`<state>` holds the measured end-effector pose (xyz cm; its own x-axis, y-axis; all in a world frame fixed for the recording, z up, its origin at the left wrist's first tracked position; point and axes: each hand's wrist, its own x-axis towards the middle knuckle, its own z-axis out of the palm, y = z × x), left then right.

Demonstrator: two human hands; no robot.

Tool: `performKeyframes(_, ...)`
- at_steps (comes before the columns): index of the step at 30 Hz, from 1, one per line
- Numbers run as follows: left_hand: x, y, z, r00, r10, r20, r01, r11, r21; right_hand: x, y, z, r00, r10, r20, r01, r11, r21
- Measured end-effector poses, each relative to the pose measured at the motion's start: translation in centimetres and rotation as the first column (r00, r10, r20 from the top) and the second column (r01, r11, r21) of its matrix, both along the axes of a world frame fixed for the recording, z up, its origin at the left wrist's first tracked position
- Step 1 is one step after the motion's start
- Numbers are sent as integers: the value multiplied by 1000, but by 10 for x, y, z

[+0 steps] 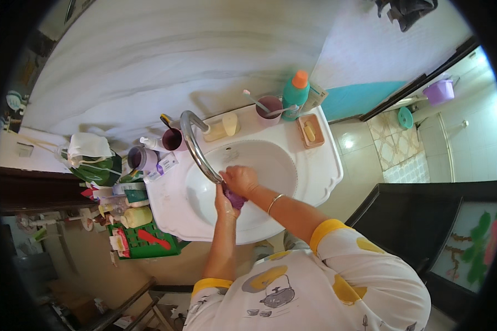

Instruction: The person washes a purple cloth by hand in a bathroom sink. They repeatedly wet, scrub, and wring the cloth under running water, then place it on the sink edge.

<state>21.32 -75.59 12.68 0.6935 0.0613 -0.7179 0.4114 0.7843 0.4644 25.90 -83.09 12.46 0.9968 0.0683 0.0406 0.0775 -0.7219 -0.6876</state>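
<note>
Over the white sink basin (276, 165), both my hands come together under the tip of a curved chrome faucet (192, 144). A wet purple cloth (236, 199) is bunched in my left hand (225, 205), its fingers wrapped round it from below. My right hand (241, 181) is closed just above the cloth, touching the left; its fingertips and whatever they grip are hidden. A thin bangle (274, 203) circles my right wrist. The faucet handle (230, 124) stands on the back ledge.
On the ledge stand a cup with toothbrushes (270, 109), a teal bottle with an orange cap (296, 92), a soap dish (311, 132) and a dark cup (173, 139). Left of the sink, a green basket (160, 248) holds several items. A dark door (408, 220) stands at right.
</note>
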Motion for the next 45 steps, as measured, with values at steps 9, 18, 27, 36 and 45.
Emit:
performKeyframes(9,-14,24,-40,988,-125,-95,114,987,-117,-33,0,-10,893,451,3,-440,871,-218)
performKeyframes(18,5,39,-18,968,-15,250,46,992,-117,-17,-50,-56,643,374,-668,476,489,731)
performKeyframes(27,-18,57,-38,970,96,225,-64,987,-147,-11,-75,-21,834,434,-340,92,499,862)
performKeyframes(36,-12,25,-119,846,148,512,59,929,-366,-38,-8,-4,980,162,117,-197,875,443)
performKeyframes(45,-12,60,-92,904,55,423,199,823,-532,-74,22,23,900,299,318,-389,880,273)
